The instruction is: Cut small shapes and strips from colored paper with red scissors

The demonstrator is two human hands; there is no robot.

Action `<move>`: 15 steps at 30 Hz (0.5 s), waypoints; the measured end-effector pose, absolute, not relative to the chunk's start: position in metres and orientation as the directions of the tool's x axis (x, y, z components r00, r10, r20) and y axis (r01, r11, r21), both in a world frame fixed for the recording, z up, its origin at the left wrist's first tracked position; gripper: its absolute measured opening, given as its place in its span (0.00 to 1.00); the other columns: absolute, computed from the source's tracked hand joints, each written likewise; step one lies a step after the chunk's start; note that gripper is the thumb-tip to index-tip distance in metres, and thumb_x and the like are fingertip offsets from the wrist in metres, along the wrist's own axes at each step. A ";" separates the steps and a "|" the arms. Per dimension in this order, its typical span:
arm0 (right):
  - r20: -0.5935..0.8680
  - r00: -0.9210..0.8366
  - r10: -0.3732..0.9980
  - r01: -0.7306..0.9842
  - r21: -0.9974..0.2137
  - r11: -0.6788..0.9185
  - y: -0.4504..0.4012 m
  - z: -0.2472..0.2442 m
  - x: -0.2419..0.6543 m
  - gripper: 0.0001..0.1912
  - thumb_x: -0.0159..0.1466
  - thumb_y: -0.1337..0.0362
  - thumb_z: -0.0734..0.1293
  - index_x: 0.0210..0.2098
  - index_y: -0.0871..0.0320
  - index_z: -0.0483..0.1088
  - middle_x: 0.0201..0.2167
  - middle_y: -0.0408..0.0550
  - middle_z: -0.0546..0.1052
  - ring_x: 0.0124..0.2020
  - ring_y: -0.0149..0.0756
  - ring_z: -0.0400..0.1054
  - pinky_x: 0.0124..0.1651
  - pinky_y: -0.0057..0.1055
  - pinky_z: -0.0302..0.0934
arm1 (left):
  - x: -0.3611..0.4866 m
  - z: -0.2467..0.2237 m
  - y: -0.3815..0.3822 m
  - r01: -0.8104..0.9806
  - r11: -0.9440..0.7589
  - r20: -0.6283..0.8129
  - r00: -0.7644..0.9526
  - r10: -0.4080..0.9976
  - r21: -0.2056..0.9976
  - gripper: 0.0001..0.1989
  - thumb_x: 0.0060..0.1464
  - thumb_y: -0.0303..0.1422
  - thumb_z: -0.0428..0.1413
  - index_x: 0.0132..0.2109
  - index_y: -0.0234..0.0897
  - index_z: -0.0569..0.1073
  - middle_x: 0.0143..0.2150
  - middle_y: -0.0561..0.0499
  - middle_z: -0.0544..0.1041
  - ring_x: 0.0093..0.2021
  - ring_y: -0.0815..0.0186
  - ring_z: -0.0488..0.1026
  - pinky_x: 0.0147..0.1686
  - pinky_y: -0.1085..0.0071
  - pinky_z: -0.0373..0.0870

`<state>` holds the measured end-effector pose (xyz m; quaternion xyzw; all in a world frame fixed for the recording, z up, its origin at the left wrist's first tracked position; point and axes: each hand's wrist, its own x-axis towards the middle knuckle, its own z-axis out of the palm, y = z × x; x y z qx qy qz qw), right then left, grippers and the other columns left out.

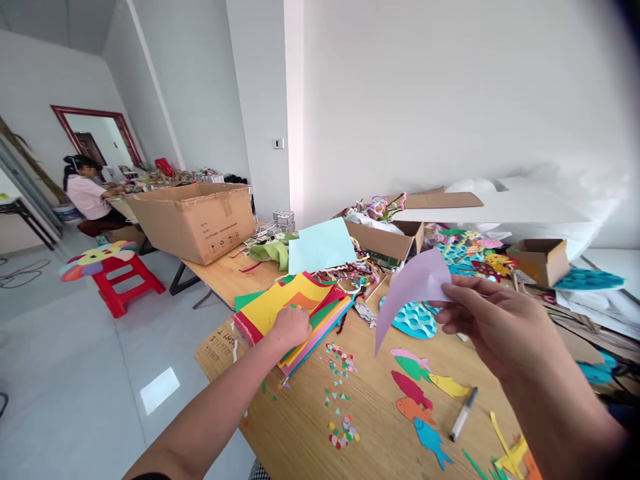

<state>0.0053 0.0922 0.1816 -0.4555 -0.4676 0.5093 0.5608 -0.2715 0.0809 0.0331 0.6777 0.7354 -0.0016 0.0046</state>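
My right hand [480, 313] pinches a curved piece of lilac paper [413, 293] by its right edge and holds it above the table. My left hand [291, 328] is closed on the stack of coloured paper [260, 307], where yellow, red, green, pink and blue sheets overlap. Its fingertips are hidden among the sheets. Below the lilac paper lie several cut-out paper fish, among them a red fish [411, 389], a blue fish [431, 440] and a yellow fish [450, 385]. A capped pen [464, 413] rests beside them.
Paper confetti [343, 393] lies scattered mid-table, with yellow and green scraps [510, 457] at the front right. Behind are a light blue sheet [323, 245], yarn and an open carton [387, 240]. A big cardboard box [195, 220], red stool [125, 280] and seated person [90, 197] are leftward.
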 end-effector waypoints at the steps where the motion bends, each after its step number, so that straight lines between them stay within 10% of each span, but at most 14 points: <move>1: 0.063 0.053 0.997 -0.141 -0.987 0.070 0.088 0.186 0.008 0.10 0.45 0.69 0.70 0.28 0.59 0.68 0.12 0.42 0.72 0.10 0.30 0.65 0.11 0.20 0.62 | -0.268 0.032 0.081 0.996 0.090 -0.017 -0.090 0.996 -0.001 0.15 0.55 0.31 0.47 0.45 0.31 0.74 0.39 0.36 0.77 0.43 0.52 0.75 0.41 0.61 0.68; 15: 0.134 0.048 0.990 -0.124 -0.982 0.139 0.047 0.180 0.049 0.17 0.42 0.58 0.77 0.28 0.56 0.70 0.12 0.43 0.72 0.12 0.30 0.64 0.12 0.19 0.59 | -0.240 0.036 0.128 0.981 0.185 -0.158 -0.192 0.969 -0.059 0.17 0.58 0.36 0.53 0.53 0.35 0.67 0.51 0.44 0.70 0.46 0.60 0.71 0.44 0.57 0.71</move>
